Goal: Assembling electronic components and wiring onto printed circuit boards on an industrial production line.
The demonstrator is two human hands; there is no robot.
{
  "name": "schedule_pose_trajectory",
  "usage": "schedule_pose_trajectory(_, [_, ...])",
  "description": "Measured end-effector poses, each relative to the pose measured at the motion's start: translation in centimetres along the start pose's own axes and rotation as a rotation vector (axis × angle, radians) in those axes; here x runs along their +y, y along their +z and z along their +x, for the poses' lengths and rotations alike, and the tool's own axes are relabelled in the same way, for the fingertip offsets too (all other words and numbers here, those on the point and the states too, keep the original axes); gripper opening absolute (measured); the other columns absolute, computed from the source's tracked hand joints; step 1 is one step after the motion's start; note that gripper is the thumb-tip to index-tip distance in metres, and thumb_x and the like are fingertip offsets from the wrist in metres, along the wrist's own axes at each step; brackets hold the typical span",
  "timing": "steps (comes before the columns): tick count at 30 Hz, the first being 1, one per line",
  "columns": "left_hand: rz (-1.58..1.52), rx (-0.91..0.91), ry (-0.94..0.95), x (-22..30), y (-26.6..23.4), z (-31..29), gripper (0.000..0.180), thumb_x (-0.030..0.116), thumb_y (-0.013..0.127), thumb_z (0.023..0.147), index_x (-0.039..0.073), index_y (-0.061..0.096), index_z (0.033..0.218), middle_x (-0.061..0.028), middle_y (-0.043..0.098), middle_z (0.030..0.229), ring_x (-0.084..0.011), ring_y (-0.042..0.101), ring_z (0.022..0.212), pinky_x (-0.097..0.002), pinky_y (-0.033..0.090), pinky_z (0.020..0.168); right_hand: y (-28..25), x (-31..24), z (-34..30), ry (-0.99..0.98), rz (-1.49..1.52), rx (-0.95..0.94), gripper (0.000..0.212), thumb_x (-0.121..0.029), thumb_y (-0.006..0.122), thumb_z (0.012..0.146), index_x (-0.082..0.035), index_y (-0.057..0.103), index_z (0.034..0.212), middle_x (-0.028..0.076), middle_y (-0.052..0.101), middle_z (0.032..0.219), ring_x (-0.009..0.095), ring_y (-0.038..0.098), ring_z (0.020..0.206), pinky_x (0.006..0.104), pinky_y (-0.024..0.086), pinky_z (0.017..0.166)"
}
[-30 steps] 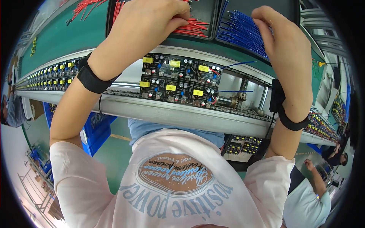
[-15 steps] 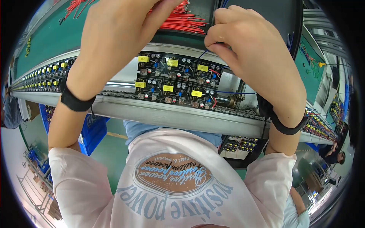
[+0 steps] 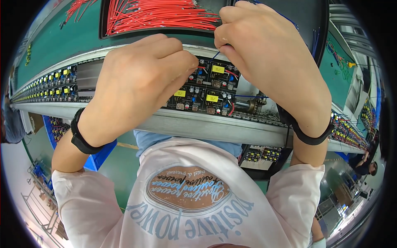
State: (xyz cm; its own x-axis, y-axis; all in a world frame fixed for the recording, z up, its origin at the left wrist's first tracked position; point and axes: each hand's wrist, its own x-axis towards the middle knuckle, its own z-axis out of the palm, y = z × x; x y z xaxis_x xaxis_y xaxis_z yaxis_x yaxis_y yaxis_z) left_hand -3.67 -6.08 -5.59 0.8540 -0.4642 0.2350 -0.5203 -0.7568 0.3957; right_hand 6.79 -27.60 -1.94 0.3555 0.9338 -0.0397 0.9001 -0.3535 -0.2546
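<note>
My left hand [image 3: 142,80] is closed in a pinch over the panel of black circuit boards [image 3: 198,89], covering the panel's left part. A short red wire [image 3: 201,67] shows at its fingertips, against the middle board of the upper row. Higher and to the right, my right hand [image 3: 264,53] is closed. A thin blue wire [image 3: 215,55] slants from its pinched fingers down toward the panel; the rest of it is hidden. Yellow block components [image 3: 218,69] stand on the boards. A red wire [image 3: 231,108] is attached to the lower right board, and a blue wire [image 3: 244,96] trails right from the panel.
Behind the panel lies a black tray [image 3: 103,25] full of red wires [image 3: 161,16]. A second dark tray [image 3: 308,20] with blue wires sits right of it. The panel rides a conveyor with a metal rail [image 3: 186,124] along its front; more boards [image 3: 45,84] line its left.
My left hand came from the red wire tray down to the panel, bringing a red wire. My right hand shifted slightly left, still pinching the blue wire.
</note>
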Motion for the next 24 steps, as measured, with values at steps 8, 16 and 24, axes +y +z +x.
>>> schedule_pose_trajectory(8, [0.022,-0.026,0.010,0.4,1.1,0.2,0.012,0.007,0.078,0.081,0.007,0.071,0.092,-0.0071,0.057,0.081,-0.0273,0.062,0.071,-0.0396,0.049,0.059,0.0,-0.4,0.3,0.001,-0.085,-0.033,0.008,-0.012,0.065,0.080,-0.006,0.069,0.080,0.007,0.062,0.089,0.023,0.059,0.093,0.0326,0.046,0.082])
schedule_pose_trajectory(16, [0.047,-0.069,0.026,0.4,1.7,0.6,0.015,0.005,0.078,0.081,0.007,0.072,0.094,-0.0070,0.062,0.085,-0.0284,0.064,0.074,-0.0395,0.051,0.061,0.0,-0.4,0.3,-0.012,-0.109,-0.065,0.009,-0.012,0.066,0.080,-0.004,0.071,0.081,0.009,0.063,0.089,0.024,0.062,0.092,0.0349,0.049,0.083])
schedule_pose_trajectory(24, [0.049,0.012,0.045,0.2,2.9,0.6,0.014,0.011,0.071,0.080,0.007,0.058,0.083,-0.0069,0.052,0.080,-0.0259,0.062,0.076,-0.0410,0.050,0.059,-0.6,-2.0,0.8,0.034,-0.083,-0.141,0.009,-0.012,0.067,0.080,-0.004,0.071,0.081,0.009,0.064,0.089,0.024,0.063,0.092,0.0357,0.050,0.082])
